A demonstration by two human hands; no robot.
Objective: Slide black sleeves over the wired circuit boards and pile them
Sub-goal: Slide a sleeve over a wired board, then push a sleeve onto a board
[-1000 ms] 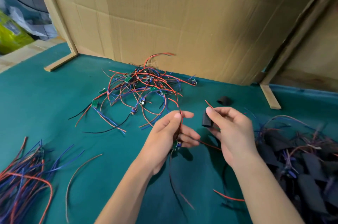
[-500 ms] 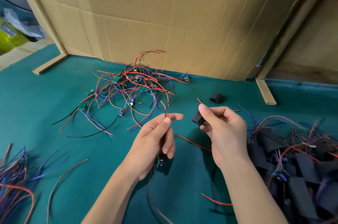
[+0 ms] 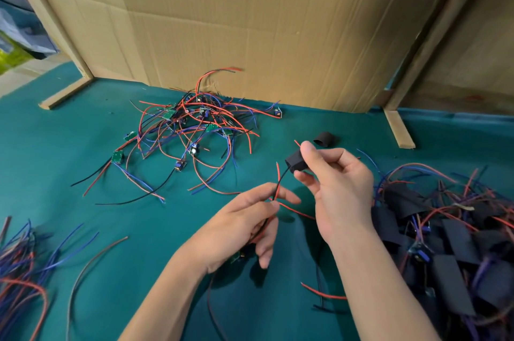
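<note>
My right hand (image 3: pixel 335 190) pinches a short black sleeve (image 3: pixel 295 161) between thumb and fingers above the green table. My left hand (image 3: pixel 244 224) pinches the red and black wires (image 3: pixel 278 183) of a small circuit board (image 3: pixel 237 257), which hangs mostly hidden under the palm. The black wire's tip reaches the sleeve's open end. A tangle of bare wired boards (image 3: pixel 192 129) lies behind the hands. At the right edge sits a pile of sleeved boards (image 3: pixel 456 235).
A spare black sleeve (image 3: pixel 324 138) lies near the cardboard wall (image 3: pixel 250 20). Loose red and blue wires (image 3: pixel 19 265) are heaped at the left edge. A wooden strip (image 3: pixel 399 129) stands at the back right. Stray wires (image 3: pixel 322 294) lie on the green cloth by my right forearm.
My left hand has brought the wire ends up to the sleeve, and the black wire now meets its opening. The right hand has turned the sleeve slightly toward them.
</note>
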